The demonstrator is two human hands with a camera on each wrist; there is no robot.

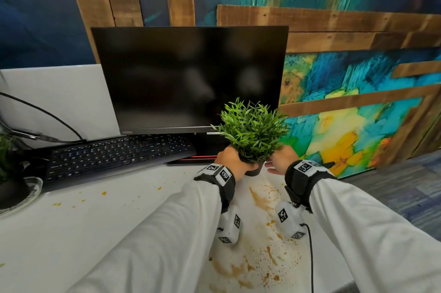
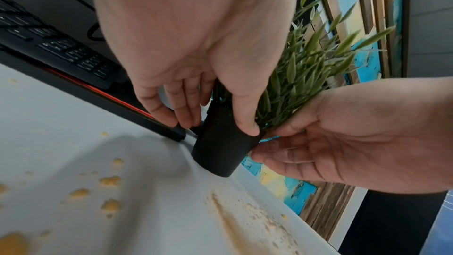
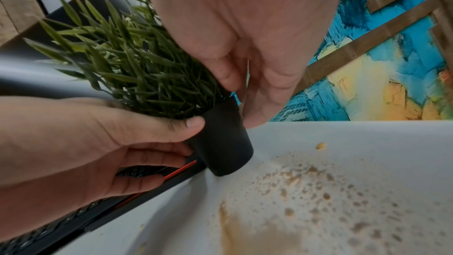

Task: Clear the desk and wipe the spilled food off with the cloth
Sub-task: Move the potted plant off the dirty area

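A small green plant in a black pot (image 1: 253, 168) stands tilted at the right of the white desk (image 1: 95, 221), its base at the surface. My left hand (image 1: 232, 161) grips the pot (image 2: 220, 152), thumb on the near rim and fingers on the far side. My right hand (image 1: 274, 164) is beside the pot (image 3: 223, 143) with fairly straight fingers at its right side. Orange-brown spilled food (image 1: 262, 197) streaks the desk below the pot, spreads wider near the front (image 1: 257, 266), and shows as crumbs (image 2: 110, 180) to the left. No cloth is in view.
A dark monitor (image 1: 191, 78) stands behind, its base with a red stripe (image 1: 198, 158) just left of the pot. A black keyboard (image 1: 119, 154) lies at left. Another potted plant on a glass plate (image 1: 23, 195) sits at the far left. The desk's right edge (image 3: 343, 123) is close.
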